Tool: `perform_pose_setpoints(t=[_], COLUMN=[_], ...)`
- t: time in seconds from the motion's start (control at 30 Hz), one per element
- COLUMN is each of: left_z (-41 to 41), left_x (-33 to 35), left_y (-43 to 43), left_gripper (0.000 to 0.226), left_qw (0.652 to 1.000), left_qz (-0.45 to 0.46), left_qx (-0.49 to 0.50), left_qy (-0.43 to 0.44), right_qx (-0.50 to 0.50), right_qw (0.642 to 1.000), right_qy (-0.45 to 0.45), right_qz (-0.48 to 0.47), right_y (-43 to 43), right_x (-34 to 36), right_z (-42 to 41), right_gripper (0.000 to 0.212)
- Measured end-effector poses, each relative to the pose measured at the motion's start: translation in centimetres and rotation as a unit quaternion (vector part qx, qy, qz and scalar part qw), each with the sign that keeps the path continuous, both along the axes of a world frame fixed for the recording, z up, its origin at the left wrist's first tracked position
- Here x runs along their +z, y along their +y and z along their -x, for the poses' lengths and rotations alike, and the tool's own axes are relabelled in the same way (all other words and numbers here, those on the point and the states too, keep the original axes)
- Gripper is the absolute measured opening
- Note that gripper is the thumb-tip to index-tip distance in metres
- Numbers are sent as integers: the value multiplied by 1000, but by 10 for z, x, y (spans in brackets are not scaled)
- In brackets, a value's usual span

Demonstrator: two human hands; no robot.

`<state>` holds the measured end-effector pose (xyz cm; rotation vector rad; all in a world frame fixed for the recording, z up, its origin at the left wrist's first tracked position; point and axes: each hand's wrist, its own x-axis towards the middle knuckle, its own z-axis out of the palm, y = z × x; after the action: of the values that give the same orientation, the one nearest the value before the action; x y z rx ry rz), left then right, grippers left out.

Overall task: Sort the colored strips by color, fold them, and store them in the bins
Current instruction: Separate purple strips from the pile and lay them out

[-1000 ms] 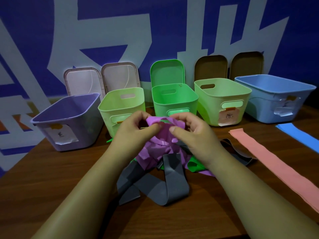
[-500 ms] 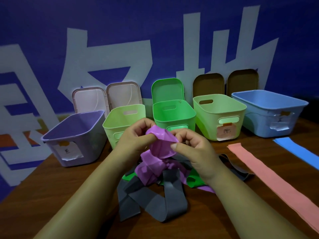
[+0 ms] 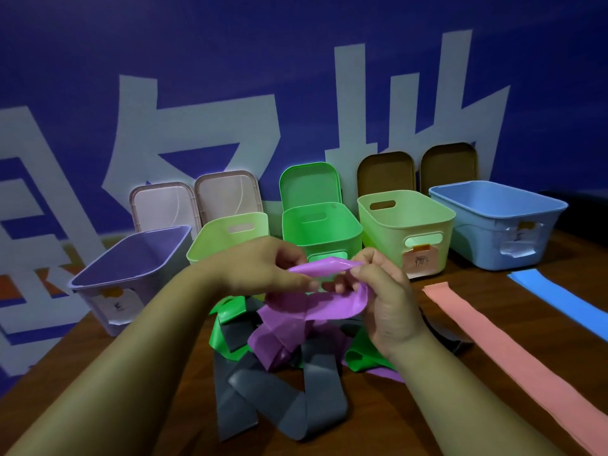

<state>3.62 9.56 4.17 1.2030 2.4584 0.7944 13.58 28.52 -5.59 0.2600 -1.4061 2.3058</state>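
Behind left hand (image 3: 260,268) and right hand (image 3: 388,301): row of smooth plastic bins (image 3: 381,225), unmoved. Right of the right hand: flat matte pink strip (image 3: 487,337). Under both: tangled grey strips (image 3: 286,403), glossy green strips (image 3: 218,337). Purple strip (image 3: 325,309), bunched before, now pulled into a wide glossy loop above the tangle; both hands pinch its top span.

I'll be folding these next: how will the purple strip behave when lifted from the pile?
Probably floppy: the purple strip sags and curls between the left hand and right hand. Likely light, since finger pinches hold it up. Its lower part lies tangled with the gray strip, which may drag along.
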Motion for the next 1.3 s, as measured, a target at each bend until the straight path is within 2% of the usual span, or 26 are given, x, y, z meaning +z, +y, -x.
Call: perform_pose_setpoints(t=[0.1, 0.17, 0.2, 0.27, 0.33, 0.4, 0.5, 0.6, 0.73, 0.87, 1.0, 1.17, 1.23, 1.3], left_z=[4, 4, 5, 7, 15, 28, 33, 35, 31, 29, 25, 2, -7, -11], left_x=[-5, -12, -15, -18, -15, -6, 19, 37, 28, 13, -4, -16, -14, -13], left_y=[-7, -15, -19, -27, -34, -44, -57, -64, -54, -46, -36, -25, -21, -17], left_gripper=[35, 46, 49, 38, 31, 49, 59, 60, 61, 70, 29, 20, 22, 18], left_qw=[982, 938, 922, 924, 949, 973, 1000, 967, 926, 949, 968, 983, 987, 988], left_qz=[-151, -262, -288, -289, -253, -194, -3, 209, 321, 246, 130, -67, -89, -78], left_qx=[-8, -34, -44, -47, -18, -7, 7, 80, 85, 46, 33, 58, 65, 73], left_qy=[-112, -226, -253, -244, -188, -123, 19, 123, 183, 192, 214, 160, 117, 113], right_qx=[10, 14, 8, -6, -10, -21, -55, -42, 23, 107, 124, 81, 73, 64], right_qw=[1000, 1000, 999, 995, 988, 973, 928, 900, 925, 955, 971, 985, 986, 987], right_qy=[3, 3, -1, -10, -6, 6, -7, -61, -90, -121, -102, -84, -80, -78], right_qz=[1, -15, -37, -95, -155, -228, -369, -429, -368, -249, -176, -130, -123, -123], right_y=[0, 1, 1, 1, 0, 0, 1, -6, -11, -9, -11, -10, -10, -11], right_x=[-2, -4, -5, -6, -8, -8, -13, -15, -11, -9, -10, -11, -13, -15], right_z=[1, 2, 3, 3, 2, 1, 3, 4, 2, 0, 2, 7, 10, 11], right_gripper=[11, 17, 23, 31, 39, 44, 41, 40, 28, 12, 11, 3, 3, 4])
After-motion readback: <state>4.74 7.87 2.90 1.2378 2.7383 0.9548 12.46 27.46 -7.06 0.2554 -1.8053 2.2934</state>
